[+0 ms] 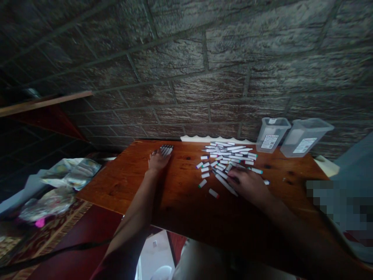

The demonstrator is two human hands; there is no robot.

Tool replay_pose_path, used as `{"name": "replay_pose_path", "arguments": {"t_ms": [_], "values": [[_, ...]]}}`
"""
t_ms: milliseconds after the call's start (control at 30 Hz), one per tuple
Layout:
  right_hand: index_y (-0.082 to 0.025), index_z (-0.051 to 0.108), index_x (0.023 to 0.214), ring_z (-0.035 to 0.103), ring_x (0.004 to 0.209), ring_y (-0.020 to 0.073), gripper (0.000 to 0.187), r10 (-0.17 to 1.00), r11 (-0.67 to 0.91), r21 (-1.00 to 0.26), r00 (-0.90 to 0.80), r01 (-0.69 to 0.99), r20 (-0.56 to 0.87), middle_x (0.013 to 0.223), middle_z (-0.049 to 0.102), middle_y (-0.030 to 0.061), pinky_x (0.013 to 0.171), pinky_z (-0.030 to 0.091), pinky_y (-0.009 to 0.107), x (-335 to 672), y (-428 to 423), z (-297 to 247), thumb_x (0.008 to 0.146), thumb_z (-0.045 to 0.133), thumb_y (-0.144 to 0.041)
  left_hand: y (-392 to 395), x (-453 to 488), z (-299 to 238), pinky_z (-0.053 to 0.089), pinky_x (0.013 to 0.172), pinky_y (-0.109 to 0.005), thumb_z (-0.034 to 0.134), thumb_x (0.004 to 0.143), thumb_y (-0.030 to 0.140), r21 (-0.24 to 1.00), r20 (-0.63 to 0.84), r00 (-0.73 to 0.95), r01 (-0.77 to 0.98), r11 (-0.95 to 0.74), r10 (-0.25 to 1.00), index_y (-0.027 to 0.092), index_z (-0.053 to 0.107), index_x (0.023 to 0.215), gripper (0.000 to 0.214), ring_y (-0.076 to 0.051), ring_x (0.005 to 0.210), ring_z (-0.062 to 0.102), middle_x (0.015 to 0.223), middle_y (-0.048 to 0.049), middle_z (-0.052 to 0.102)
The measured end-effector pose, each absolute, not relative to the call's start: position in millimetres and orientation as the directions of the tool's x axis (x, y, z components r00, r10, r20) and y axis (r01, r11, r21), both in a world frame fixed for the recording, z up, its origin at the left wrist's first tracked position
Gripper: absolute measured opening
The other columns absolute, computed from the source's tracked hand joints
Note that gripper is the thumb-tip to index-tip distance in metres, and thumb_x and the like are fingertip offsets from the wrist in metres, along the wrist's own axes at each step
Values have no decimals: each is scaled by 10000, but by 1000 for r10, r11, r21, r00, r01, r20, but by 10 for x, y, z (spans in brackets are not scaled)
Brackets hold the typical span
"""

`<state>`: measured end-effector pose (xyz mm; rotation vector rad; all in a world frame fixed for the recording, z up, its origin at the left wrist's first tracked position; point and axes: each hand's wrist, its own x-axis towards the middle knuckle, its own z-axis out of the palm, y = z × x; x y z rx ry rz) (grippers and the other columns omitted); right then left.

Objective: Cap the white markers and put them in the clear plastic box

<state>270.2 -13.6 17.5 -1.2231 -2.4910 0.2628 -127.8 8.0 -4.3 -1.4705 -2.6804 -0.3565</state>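
Left hand [157,159] lies at the far left part of the wooden table [116,184], palm down. A small row of white markers [166,150], dark at the far ends, sits at its fingertips, side by side and touching. Ring on one finger. Fingers close together; whether they grip the row or only rest against it, cannot tell.

Right hand [247,181] is at the near right edge of a loose heap of white markers [229,149]. Fingers curled, thumb and fingertips drawn near each other; any marker pinched between them is too dark to make out. One long marker [228,186] slants just left of these fingers, toward the wearer. Short white pieces with coloured ends lie left of and beyond the fingertips; a red-ended piece [213,193] is nearest the wearer, apart from the rest.

Farther off, beyond the right fingers and to their right: two clear plastic containers [270,136], upright, labelled, near the brick-patterned wall [186,89].
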Motion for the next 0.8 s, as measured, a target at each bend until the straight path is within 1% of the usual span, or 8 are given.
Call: {"name": "replay_pose_path", "arguments": {"t_ms": [133,233,333,400,467,567,667,800], "values": [[-221,704,934,660,880,218,227,826,562,-283,-540,777,159,985,716,68,702,460,302,2688,-132,171,920,505,-329,104,-1123,-5,406,989,-519,546,838,537,179,301,-498,867,464,813,162,498,1338,628,-382,1304,413,1426,-187,458],[-209,715,884,656,872,224,232,826,561,-315,-541,766,157,959,718,81,721,466,317,2689,-117,181,912,504,-302,116,-825,70,415,1002,-389,474,917,417,276,452,-242,953,124,859,160,638,1142,379,-268,1147,565,1213,-138,639],[-222,733,895,662,875,211,205,840,533,-495,-499,686,213,953,735,57,784,476,323,2712,-68,189,883,537,-283,62,-427,148,468,855,-301,434,948,383,374,583,-37,899,-227,812,171,687,815,355,-193,874,644,870,-78,712],[-228,742,924,674,860,205,195,889,436,-684,-400,584,225,948,748,41,806,488,327,2732,-17,192,850,583,-315,-7,-169,184,457,678,-250,482,935,399,453,598,20,816,-358,802,171,633,640,402,-129,621,589,626,-18,635],[-214,745,933,684,859,211,228,936,300,-859,-301,415,182,940,756,39,813,500,335,2735,32,199,806,633,-367,-73,44,205,405,576,-223,557,896,407,510,585,88,733,-450,806,160,568,535,437,-88,508,494,517,16,547],[-198,745,909,684,879,226,286,970,141,-980,-218,140,108,927,758,43,821,509,348,2675,63,218,736,694,-420,-123,271,210,388,549,-202,633,845,406,694,509,106,536,-481,854,151,672,753,274,-80,537,507,591,20,597],[-209,739,909,684,878,223,298,979,89,-996,-180,-20,91,923,759,35,835,511,360,2533,26,225,712,715,-432,-121,419,201,444,623,-217,654,821,427,883,369,94,275,-380,925,151,679,1041,354,-117,665,596,740,-21,679],[-211,744,921,675,885,209,299,952,179,-983,-247,-35,182,948,752,31,863,500,352,2346,-66,199,750,688,-450,-115,535,187,422,577,-211,706,764,448,981,190,114,24,-194,975,138,692,976,375,-103,623,562,775,-27,678]]}}
